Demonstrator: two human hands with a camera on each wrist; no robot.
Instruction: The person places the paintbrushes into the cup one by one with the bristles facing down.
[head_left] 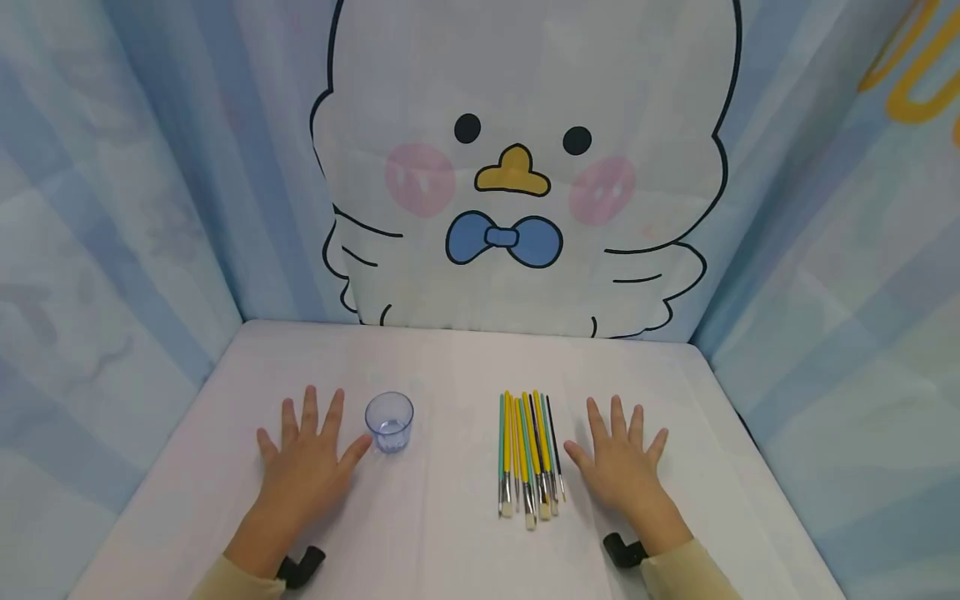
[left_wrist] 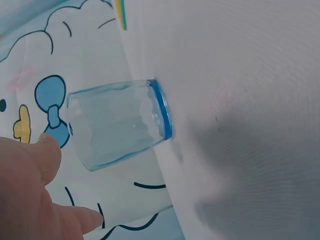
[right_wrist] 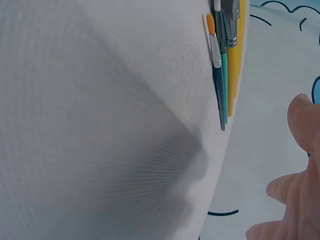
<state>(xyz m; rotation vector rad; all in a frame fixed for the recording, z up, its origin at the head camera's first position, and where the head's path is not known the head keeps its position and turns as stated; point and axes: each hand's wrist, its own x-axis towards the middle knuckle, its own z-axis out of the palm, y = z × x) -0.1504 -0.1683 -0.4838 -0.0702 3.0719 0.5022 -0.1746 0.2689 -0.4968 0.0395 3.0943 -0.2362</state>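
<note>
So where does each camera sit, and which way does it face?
Head: worn on the head, facing forward and down at the table, clear tumbler and paintbrushes; left hand, right hand and sleeves show.
Left wrist: on that wrist, facing forward at the tumbler; part of the left hand shows.
Right wrist: on that wrist, facing forward over the table; part of the right hand shows.
Head and left wrist both show the tumbler and printed bow tie.
</note>
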